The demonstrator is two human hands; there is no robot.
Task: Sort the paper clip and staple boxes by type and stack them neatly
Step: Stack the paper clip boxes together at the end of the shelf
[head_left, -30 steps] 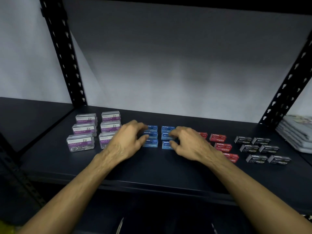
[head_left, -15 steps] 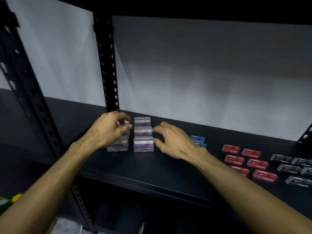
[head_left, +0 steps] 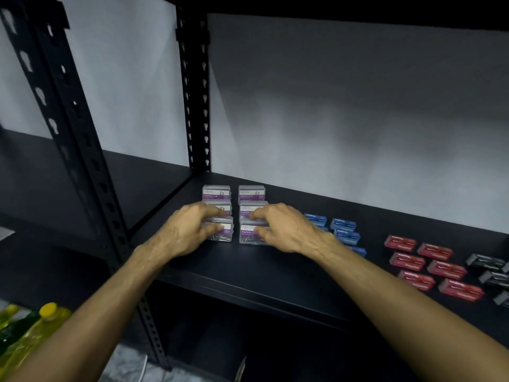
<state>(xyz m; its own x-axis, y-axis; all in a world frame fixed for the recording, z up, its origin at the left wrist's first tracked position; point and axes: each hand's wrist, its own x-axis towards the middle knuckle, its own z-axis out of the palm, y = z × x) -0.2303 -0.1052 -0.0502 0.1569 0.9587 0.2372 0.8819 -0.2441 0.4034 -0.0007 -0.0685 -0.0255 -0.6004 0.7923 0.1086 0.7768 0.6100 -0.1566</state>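
Fingers point(head_left: 212, 230) of the left hand point(head_left: 190, 230) curl over the nearest clear plastic paper clip box point(head_left: 220, 232) in the left column, thumb side hidden, so whether they truly grip it cannot be told. The right hand point(head_left: 286, 230) lies the same way on the nearest box of the right column point(head_left: 249, 235), fingers bent and resting on its top and right edge; a firm hold cannot be told either. Both forearms reach in from the near edge of the matte black metal shelf point(head_left: 261, 274).

The paper clip boxes are small transparent blocks with purple and white labels, set in two columns of three running away from the camera, the farthest pair point(head_left: 234, 192) uncovered. Right of them sit flat blue cardboard boxes point(head_left: 343, 230), then red boxes point(head_left: 429, 264), then dark grey boxes point(head_left: 486, 261) at the frame's edge. A perforated black upright point(head_left: 196, 86) rises behind, against a pale smooth wall point(head_left: 358, 106).
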